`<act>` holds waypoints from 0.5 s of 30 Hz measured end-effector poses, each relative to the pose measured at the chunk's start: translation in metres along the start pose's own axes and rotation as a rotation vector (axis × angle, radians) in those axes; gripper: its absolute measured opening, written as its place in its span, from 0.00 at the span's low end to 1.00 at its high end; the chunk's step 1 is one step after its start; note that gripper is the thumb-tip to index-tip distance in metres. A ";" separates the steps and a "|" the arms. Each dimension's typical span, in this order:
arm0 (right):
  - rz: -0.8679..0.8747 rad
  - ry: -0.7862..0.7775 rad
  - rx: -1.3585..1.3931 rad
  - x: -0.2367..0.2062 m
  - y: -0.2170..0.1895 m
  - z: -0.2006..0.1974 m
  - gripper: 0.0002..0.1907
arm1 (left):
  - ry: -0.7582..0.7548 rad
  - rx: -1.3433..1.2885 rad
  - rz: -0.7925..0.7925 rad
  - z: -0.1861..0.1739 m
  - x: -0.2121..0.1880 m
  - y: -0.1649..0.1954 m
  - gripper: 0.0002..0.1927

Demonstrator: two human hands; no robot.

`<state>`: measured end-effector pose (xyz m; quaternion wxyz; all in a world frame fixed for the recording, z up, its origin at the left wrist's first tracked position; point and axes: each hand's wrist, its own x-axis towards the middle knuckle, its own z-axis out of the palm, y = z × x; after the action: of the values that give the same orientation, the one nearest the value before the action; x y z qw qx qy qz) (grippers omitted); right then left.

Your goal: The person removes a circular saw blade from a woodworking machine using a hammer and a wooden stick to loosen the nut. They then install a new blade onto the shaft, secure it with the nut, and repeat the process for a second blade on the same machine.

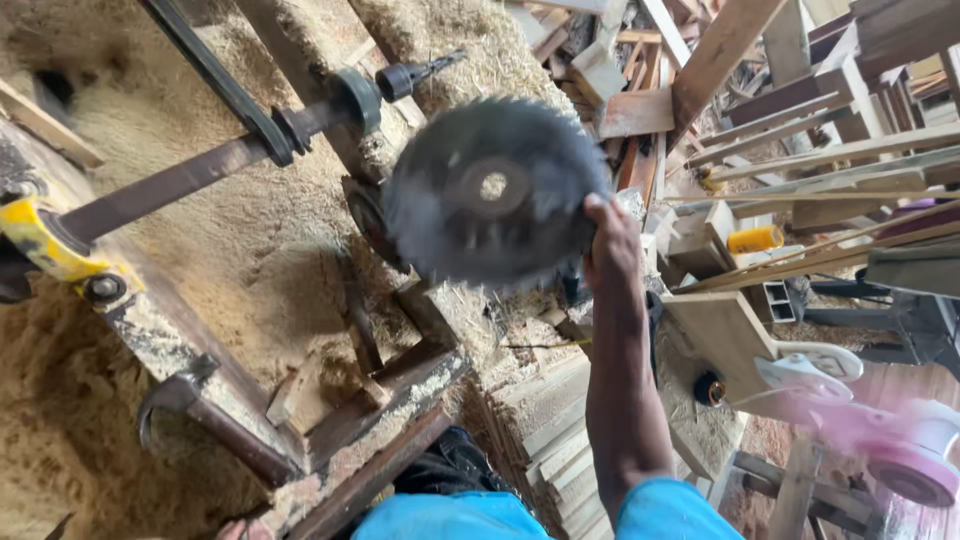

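Observation:
My right hand [610, 240] is raised in front of me and grips a dark, toothed circular saw blade [495, 190] by its right rim. The blade is held flat toward the camera, blurred, with its centre hole showing. Behind it and up to the left runs a steel shaft [180, 185] of a saw machine, with a bearing block [355, 100] and a bare threaded end [420, 72]. The blade is off the shaft. At the bottom edge a small pale shape [235, 528] may be the fingertips of my left hand; it is too small to tell more.
Sawdust [250, 250] covers the rusty machine frame [380, 440]. A black belt [215, 75] crosses the top left, and a yellow part [40, 240] sits at far left. Planks and offcuts [800, 150] pile up at right, with a yellow bottle [755, 238] and a pink and white object [900, 450].

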<state>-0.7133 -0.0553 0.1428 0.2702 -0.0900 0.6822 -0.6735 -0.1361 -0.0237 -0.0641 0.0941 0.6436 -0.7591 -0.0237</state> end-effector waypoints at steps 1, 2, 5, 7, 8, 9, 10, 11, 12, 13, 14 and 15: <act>0.043 0.033 0.042 0.010 0.003 -0.007 0.07 | -0.010 0.008 0.001 0.001 -0.002 -0.004 0.11; 0.013 0.027 0.023 0.018 0.011 -0.012 0.07 | -0.009 0.015 0.002 0.006 -0.003 -0.005 0.11; -0.062 0.072 -0.052 0.042 0.048 -0.020 0.08 | 0.001 0.021 0.003 0.009 -0.008 -0.009 0.12; 0.001 0.202 -0.146 0.050 0.080 -0.027 0.10 | -0.013 0.021 0.013 0.006 -0.003 -0.004 0.13; 0.019 0.186 -0.060 0.050 0.093 -0.033 0.11 | -0.015 0.021 0.020 0.005 -0.001 -0.004 0.13; 0.026 0.166 0.026 0.048 0.106 -0.038 0.13 | -0.017 0.021 0.020 0.005 -0.002 -0.003 0.13; 0.038 0.146 0.112 0.049 0.115 -0.041 0.14 | -0.018 0.024 0.022 0.000 -0.001 -0.003 0.13; 0.032 0.090 0.234 0.046 0.120 -0.044 0.14 | -0.016 0.015 0.034 -0.005 -0.002 -0.003 0.14; 0.052 0.037 0.364 0.036 0.124 -0.046 0.14 | -0.016 0.007 0.046 -0.013 -0.005 -0.003 0.14; 0.092 -0.021 0.496 0.024 0.129 -0.042 0.14 | -0.016 -0.005 0.055 -0.022 -0.008 -0.005 0.14; 0.183 0.108 0.412 0.009 0.130 -0.038 0.14 | -0.049 -0.025 0.044 -0.030 -0.014 -0.007 0.15; 0.274 0.222 0.290 -0.005 0.125 -0.033 0.14 | -0.118 -0.076 0.003 -0.040 -0.020 -0.009 0.13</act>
<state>-0.6951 -0.0145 0.0212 0.2925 0.1179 0.6096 -0.7273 -0.1171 -0.0023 -0.0287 0.0735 0.6361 -0.7628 -0.0904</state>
